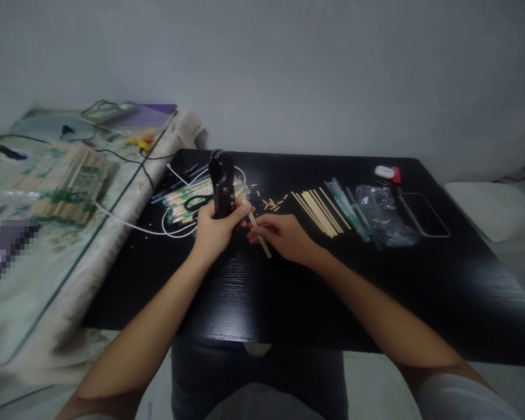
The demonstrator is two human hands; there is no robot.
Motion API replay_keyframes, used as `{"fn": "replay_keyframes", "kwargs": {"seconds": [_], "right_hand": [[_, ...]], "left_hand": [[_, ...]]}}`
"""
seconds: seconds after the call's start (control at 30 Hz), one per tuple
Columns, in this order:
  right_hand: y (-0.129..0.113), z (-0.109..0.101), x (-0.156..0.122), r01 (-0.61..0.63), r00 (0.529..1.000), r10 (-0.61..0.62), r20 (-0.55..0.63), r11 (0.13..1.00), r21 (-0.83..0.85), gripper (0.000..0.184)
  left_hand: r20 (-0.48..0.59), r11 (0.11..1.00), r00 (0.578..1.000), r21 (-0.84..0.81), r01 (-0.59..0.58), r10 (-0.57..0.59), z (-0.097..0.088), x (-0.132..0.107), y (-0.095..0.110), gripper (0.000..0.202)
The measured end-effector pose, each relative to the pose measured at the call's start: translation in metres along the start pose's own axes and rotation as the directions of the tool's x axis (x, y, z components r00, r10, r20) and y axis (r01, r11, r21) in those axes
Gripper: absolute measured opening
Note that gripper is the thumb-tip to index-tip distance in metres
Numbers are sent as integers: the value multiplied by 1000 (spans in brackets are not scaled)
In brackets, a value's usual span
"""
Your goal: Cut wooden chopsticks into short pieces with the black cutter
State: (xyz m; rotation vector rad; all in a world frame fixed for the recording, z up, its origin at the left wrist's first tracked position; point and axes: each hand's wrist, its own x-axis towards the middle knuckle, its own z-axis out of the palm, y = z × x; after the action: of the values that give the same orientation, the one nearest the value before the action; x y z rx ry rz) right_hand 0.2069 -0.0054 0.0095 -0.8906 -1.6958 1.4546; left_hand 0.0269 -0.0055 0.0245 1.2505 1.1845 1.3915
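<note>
My left hand (216,232) is wrapped round a black plier-like tool (222,185) held upright, its rounded, looped end at the top. Between the fingertips of my right hand (284,234) is a wooden chopstick (265,245), slanting from the left thumb down to the right. Its upper end is beside the tool and partly hidden by my fingers. Short cut wooden pieces (272,205) lie scattered on the black table (245,291) beyond my hands. To their right, several loose chopsticks (319,211) lie side by side.
Behind my left hand are wrapped chopsticks (179,201), black-handled scissors (196,203) and a white cable (126,224). Empty wrappers (350,210), clear plastic (382,219), a phone (425,214) and a white case (384,171) lie right. A cluttered glass-topped surface (21,291) adjoins on the left.
</note>
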Motion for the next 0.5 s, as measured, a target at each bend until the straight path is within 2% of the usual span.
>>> {"fn": "replay_keyframes", "kwargs": {"seconds": [0.07,0.17,0.3,0.37,0.43,0.5], "right_hand": [[-3,-4,0,-28,999,28,24,999,-35,15],[-10,-12,1,-25,997,37,61,983,-183,16],[-22,-27,0,64,983,18,181,897,-437,19],[-28,-34,0,99,973,26,229,849,-519,20],[-32,-42,1,83,970,64,234,817,-571,19],[-34,-53,2,15,973,133,187,777,-630,18]], "left_hand": [[15,1000,1000,13,-20,19,-1,2,-2,32],[48,1000,999,-16,-5,5,-4,6,-5,33],[201,972,965,-131,196,-168,-11,7,-11,28],[246,958,947,-144,247,-207,-12,6,-14,28],[239,965,952,-131,226,-191,-12,4,-18,27],[198,978,967,-96,183,-162,-10,3,-21,27]]}}
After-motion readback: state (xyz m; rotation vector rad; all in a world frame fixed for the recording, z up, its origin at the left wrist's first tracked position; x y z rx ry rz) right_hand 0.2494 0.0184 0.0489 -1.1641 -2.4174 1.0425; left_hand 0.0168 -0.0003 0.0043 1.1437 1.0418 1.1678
